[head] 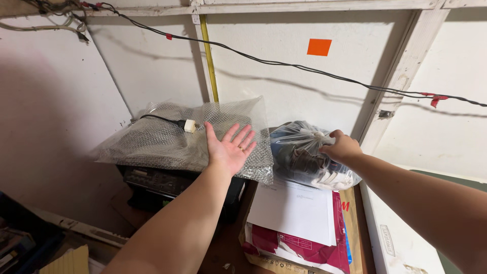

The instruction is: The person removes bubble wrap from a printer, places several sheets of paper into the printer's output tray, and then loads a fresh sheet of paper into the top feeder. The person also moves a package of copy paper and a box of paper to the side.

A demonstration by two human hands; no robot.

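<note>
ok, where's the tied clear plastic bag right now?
Head view, right of centre: the clear plastic bag sits atop the stack of papers and envelopes, against the wall, beside the bubble wrap. The right hand has its grip on the knot.

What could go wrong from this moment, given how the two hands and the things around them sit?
The right hand grips the clear plastic bag only by its knot; full as it looks, the thin film might tear. The bag rests on a loose stack of papers that may slide. The open left hand is near a plug lying on bubble wrap and might snag its cord.
</note>
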